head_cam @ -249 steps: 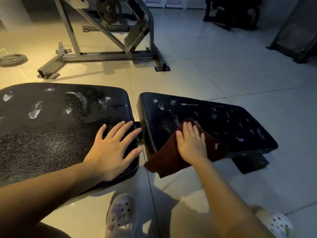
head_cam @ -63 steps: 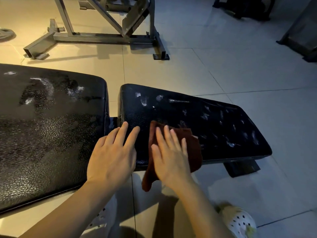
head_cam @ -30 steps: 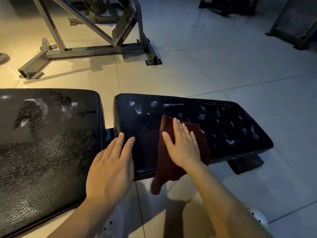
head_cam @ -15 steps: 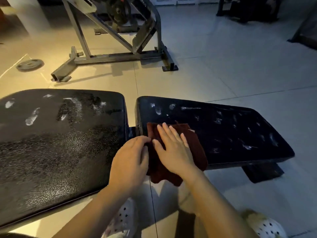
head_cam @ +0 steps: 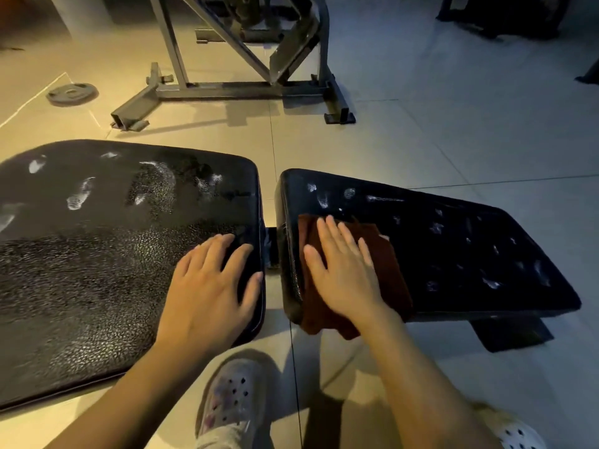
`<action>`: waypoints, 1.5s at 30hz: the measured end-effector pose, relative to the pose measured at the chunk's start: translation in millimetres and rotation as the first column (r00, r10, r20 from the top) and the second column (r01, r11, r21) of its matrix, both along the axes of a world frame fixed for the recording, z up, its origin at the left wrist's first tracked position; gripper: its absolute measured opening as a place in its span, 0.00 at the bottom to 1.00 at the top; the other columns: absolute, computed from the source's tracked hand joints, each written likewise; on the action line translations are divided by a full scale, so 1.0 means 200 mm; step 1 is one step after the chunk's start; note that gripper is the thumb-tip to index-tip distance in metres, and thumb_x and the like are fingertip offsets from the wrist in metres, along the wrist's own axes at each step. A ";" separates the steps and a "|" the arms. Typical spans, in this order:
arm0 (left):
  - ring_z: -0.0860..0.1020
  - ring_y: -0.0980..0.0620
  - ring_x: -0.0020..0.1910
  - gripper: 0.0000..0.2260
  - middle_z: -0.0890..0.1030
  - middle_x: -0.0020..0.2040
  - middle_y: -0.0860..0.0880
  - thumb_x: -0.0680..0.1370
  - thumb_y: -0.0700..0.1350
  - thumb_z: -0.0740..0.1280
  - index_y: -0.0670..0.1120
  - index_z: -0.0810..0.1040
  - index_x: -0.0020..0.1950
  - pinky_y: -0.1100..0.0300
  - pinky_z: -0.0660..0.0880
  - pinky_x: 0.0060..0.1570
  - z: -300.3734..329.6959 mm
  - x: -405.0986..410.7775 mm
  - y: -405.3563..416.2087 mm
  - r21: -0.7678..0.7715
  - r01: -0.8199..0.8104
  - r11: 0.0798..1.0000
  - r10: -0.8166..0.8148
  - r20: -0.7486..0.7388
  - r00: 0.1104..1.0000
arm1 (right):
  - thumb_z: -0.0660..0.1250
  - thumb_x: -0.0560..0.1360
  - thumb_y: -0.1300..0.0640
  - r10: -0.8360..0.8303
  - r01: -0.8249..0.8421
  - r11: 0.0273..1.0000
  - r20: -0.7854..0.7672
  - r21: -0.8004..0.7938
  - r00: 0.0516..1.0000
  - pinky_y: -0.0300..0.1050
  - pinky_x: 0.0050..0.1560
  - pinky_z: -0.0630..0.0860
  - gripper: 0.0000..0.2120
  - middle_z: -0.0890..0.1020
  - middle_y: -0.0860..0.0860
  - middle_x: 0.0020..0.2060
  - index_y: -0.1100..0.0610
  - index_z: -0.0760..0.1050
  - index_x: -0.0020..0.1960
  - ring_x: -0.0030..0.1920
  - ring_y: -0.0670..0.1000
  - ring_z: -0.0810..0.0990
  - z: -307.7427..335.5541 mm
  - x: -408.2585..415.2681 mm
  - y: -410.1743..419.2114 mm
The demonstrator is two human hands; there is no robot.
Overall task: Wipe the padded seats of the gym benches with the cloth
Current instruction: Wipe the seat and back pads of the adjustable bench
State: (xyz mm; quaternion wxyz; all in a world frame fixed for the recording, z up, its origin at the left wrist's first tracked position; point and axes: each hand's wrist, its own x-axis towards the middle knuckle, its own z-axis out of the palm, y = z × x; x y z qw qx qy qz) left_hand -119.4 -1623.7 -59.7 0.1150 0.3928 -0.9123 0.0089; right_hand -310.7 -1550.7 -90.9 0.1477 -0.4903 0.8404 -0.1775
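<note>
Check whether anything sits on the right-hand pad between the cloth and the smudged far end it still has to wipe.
Nothing visible does. The right hand presses the cloth flat near the left end of the right-hand pad; beyond it the surface shows only pale smudges. The left hand rests on the other pad.

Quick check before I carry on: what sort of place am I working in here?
Most likely a gym. Two black padded bench pads sit in front of you, a steel machine frame stands on the tiled floor behind them, and a weight plate lies on the floor at the left.
</note>
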 end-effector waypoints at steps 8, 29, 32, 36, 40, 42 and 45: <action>0.73 0.42 0.64 0.24 0.76 0.63 0.43 0.78 0.58 0.54 0.45 0.77 0.64 0.47 0.68 0.62 0.01 0.00 0.00 0.022 0.015 1.000 -0.014 -0.023 1.000 | 0.38 0.80 0.38 0.080 -0.084 0.994 -0.064 -0.065 0.995 0.47 0.76 0.34 0.30 0.39 0.42 0.76 0.47 0.38 0.78 0.76 0.42 0.36 0.02 0.25 0.16; 0.71 0.41 0.65 0.24 0.75 0.64 0.43 0.77 0.57 0.54 0.44 0.77 0.64 0.46 0.66 0.61 0.00 0.00 0.01 -0.019 0.026 0.999 -0.026 -0.011 1.000 | 0.30 0.75 0.36 -0.021 0.020 0.997 -0.020 -0.081 1.000 0.48 0.76 0.34 0.35 0.38 0.45 0.77 0.50 0.36 0.78 0.77 0.46 0.36 0.01 0.15 0.11; 0.73 0.39 0.63 0.24 0.77 0.63 0.41 0.77 0.56 0.54 0.43 0.78 0.63 0.44 0.70 0.59 0.01 -0.01 0.02 -0.037 0.025 0.999 -0.026 -0.007 1.000 | 0.36 0.78 0.35 0.020 -0.018 0.998 0.024 -0.061 1.000 0.44 0.75 0.33 0.33 0.39 0.43 0.77 0.47 0.37 0.79 0.76 0.43 0.36 -0.01 0.05 0.13; 0.74 0.41 0.61 0.22 0.78 0.60 0.44 0.77 0.55 0.55 0.44 0.78 0.62 0.45 0.67 0.61 0.05 -0.12 0.10 -0.019 0.054 0.998 -0.056 -0.116 0.992 | 0.40 0.81 0.37 -0.169 0.167 0.984 0.040 0.053 0.985 0.46 0.77 0.37 0.31 0.41 0.45 0.79 0.49 0.39 0.79 0.78 0.44 0.39 -0.07 -0.21 0.22; 0.75 0.45 0.64 0.19 0.78 0.62 0.47 0.78 0.54 0.56 0.47 0.78 0.62 0.45 0.65 0.65 0.04 -0.29 0.22 -0.062 0.178 0.982 -0.186 -0.153 0.971 | 0.41 0.82 0.39 -0.356 0.351 0.927 0.011 0.135 0.934 0.49 0.78 0.40 0.31 0.44 0.48 0.79 0.51 0.40 0.79 0.78 0.46 0.41 -0.10 -0.37 0.38; 0.74 0.46 0.65 0.19 0.77 0.62 0.48 0.79 0.54 0.56 0.47 0.78 0.62 0.45 0.65 0.65 0.01 -0.37 0.23 -0.031 0.173 0.984 -0.176 -0.162 0.971 | 0.40 0.82 0.40 -0.331 0.327 0.938 0.024 0.118 0.943 0.47 0.77 0.36 0.29 0.42 0.47 0.79 0.51 0.39 0.79 0.78 0.46 0.39 -0.10 -0.29 0.44; 0.70 0.47 0.68 0.21 0.76 0.64 0.47 0.79 0.55 0.54 0.47 0.77 0.64 0.46 0.62 0.68 -0.08 -0.48 0.22 0.038 0.142 0.989 -0.135 -0.148 0.980 | 0.27 0.74 0.33 -0.227 0.225 0.974 0.050 0.030 0.973 0.44 0.73 0.29 0.32 0.35 0.42 0.75 0.46 0.32 0.74 0.75 0.43 0.31 -0.12 -0.11 0.51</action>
